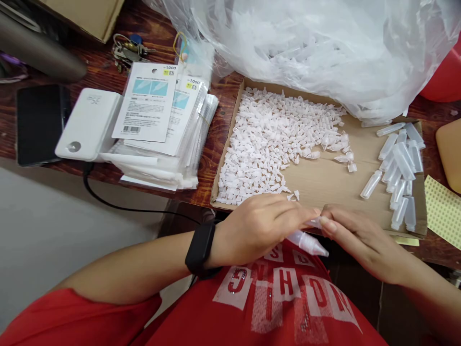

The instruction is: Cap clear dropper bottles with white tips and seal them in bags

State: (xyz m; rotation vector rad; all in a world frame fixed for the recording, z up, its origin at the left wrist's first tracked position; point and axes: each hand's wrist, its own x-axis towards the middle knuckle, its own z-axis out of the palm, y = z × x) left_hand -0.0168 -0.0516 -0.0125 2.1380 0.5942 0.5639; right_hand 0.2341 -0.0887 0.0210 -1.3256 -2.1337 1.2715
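Observation:
My left hand [257,228], with a black watch on its wrist, is closed around a clear plastic tube [306,241] whose pointed tip sticks out below the fingers. A small translucent piece [315,222] is pinched where both hands meet at the fingertips. My right hand [355,235] holds this piece between thumb and fingers. The hands are over the front edge of a shallow cardboard tray [324,187]. Many small white caps [259,139] fill the tray's left side. Several clear tubes [399,168] lie at its right end, and a few capped pieces [336,142] near its middle.
A large clear plastic bag [306,43] hangs over the tray's back edge. To the left are packaged cards [146,103], a white power bank [90,125] with a black cable, a phone [40,125] and keys [127,50]. A yellow dotted sheet [442,211] lies at the right.

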